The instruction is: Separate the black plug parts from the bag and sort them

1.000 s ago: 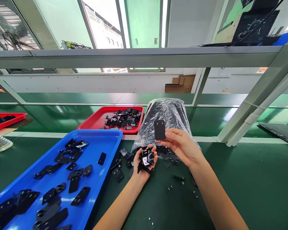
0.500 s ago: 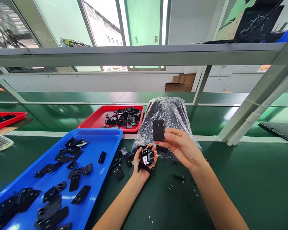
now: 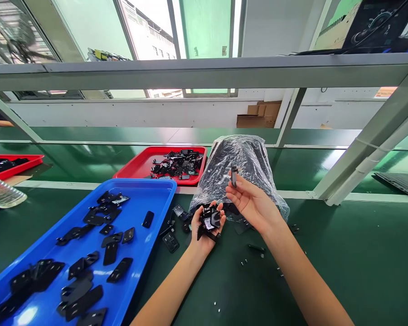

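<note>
My right hand (image 3: 250, 201) is raised in front of the plastic bag and pinches a small black plate (image 3: 234, 175), now seen almost edge-on. Lower and to its left, my left hand (image 3: 206, 231) is curled, palm up, around a small pile of black parts (image 3: 211, 219). One part in that pile has a whitish patch. Around and behind the left hand, loose black parts (image 3: 171, 242) lie on the green table. A clear plastic bag (image 3: 240, 158) with dark contents stands just behind both hands.
A blue tray (image 3: 146, 183) with scattered black parts fills the left side. Behind it sits a red tray (image 3: 132, 170) heaped with small black parts; another red tray (image 3: 37, 159) is at far left. Tiny bits dot the green table (image 3: 360, 262). A metal frame bar (image 3: 204, 74) crosses overhead.
My right hand has turned the black plate from its broad face to nearly edge-on. The left hand still holds its pile. The whole view has shifted slightly.
</note>
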`<state>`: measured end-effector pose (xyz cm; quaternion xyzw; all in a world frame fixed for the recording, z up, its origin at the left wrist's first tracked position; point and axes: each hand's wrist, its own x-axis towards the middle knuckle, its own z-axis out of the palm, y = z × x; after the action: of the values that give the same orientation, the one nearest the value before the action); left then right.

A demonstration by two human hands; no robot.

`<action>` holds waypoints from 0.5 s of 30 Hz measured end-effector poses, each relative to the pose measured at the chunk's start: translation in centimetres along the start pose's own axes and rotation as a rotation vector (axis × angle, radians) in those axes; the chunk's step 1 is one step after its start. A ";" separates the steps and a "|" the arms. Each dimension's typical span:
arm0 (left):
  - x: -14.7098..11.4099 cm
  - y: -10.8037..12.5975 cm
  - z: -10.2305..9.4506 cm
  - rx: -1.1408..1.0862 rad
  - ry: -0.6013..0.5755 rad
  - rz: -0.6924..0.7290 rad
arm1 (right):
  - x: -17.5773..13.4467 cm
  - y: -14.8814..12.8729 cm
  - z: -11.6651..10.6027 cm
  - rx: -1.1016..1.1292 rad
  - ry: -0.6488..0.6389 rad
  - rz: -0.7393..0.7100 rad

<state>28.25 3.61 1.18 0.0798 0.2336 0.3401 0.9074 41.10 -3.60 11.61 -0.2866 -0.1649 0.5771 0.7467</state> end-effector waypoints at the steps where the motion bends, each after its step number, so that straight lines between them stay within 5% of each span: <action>1: 0.0 0.0 0.0 -0.006 0.005 0.001 | 0.2 0.1 -0.1 0.007 0.016 0.021; 11: 0.2 -0.1 -0.1 -0.039 0.061 0.039 | 1.3 1.2 -1.4 -0.047 -0.011 0.033; 15: 0.2 -0.1 -0.3 -0.040 0.057 0.065 | 0.7 1.8 -0.8 -0.401 -0.179 0.022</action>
<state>28.32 3.64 0.82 0.0595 0.2497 0.3761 0.8903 40.33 -2.81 9.82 -0.3788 -0.3389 0.5641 0.6507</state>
